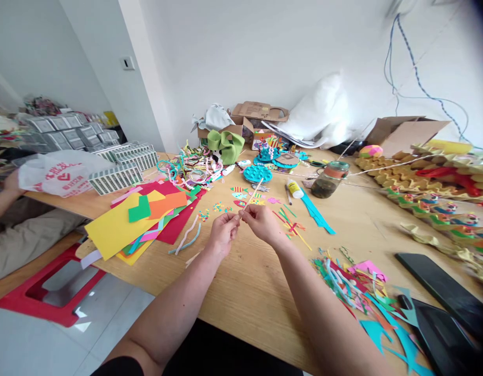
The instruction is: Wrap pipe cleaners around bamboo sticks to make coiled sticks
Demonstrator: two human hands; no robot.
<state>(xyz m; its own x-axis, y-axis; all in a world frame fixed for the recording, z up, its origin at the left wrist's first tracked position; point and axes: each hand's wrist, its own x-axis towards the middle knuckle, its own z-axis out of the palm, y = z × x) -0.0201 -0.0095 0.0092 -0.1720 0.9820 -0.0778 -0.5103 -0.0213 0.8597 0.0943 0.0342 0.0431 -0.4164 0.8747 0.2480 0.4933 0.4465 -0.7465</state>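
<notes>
Over the middle of the wooden table, my left hand (223, 230) and my right hand (261, 222) meet with fingers pinched. Between them is a thin pale stick-like strip (256, 189), its free end pointing up and away; its lower end is hidden by my fingers. Just beyond my fingertips lie several colourful paper fish (239, 189) and a round blue scalloped piece (257, 174). Tiny coloured paper bits (218, 207) are scattered left of my hands, near a pink and a blue fuzzy stem (191, 239). Thin coloured strips (290, 224) lie to the right.
Coloured paper sheets (119, 227) are stacked at left. A glue bottle (294, 188), a pen (288, 195) and a glass jar (330, 180) stand or lie at right. Paper scraps (351, 282) and a black phone (441, 287) are nearer. Another person's arm (4, 196) shows at far left.
</notes>
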